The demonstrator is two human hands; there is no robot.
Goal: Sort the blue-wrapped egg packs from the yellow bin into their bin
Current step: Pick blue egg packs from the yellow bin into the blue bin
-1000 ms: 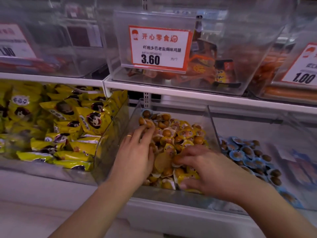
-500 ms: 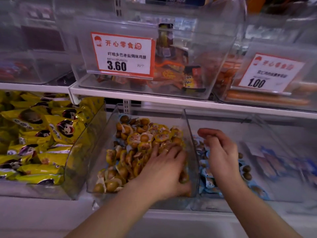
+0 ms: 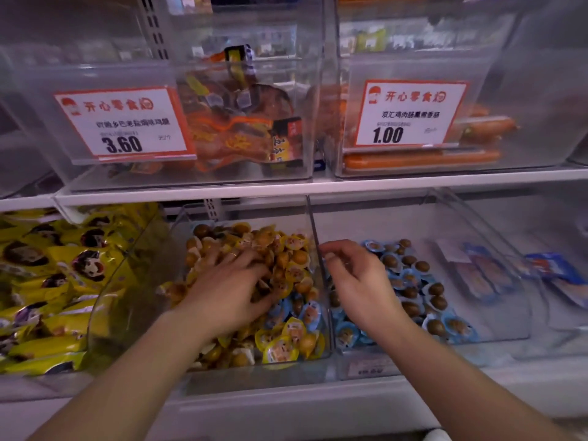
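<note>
- Head view: left hand (image 3: 227,289) spread flat, fingers straight, pressed into the yellow-wrapped egg packs (image 3: 280,249) in the yellow bin (image 3: 321,354).
- Several blue-wrapped egg packs (image 3: 307,313) lying among them, near right of that bin.
- Right hand (image 3: 356,278) over the neighbouring blue bin (image 3: 496,337) to the right, fingers curled; whether anything is pinched cannot be told.
- Upper shelf (image 3: 318,186): price label (image 3: 122,124) reading "3.60", second label (image 3: 410,113) reading "1.00"; red Chinese headers, smaller print blurred.
- Far left: yellow snack bags (image 3: 57,275).
</note>
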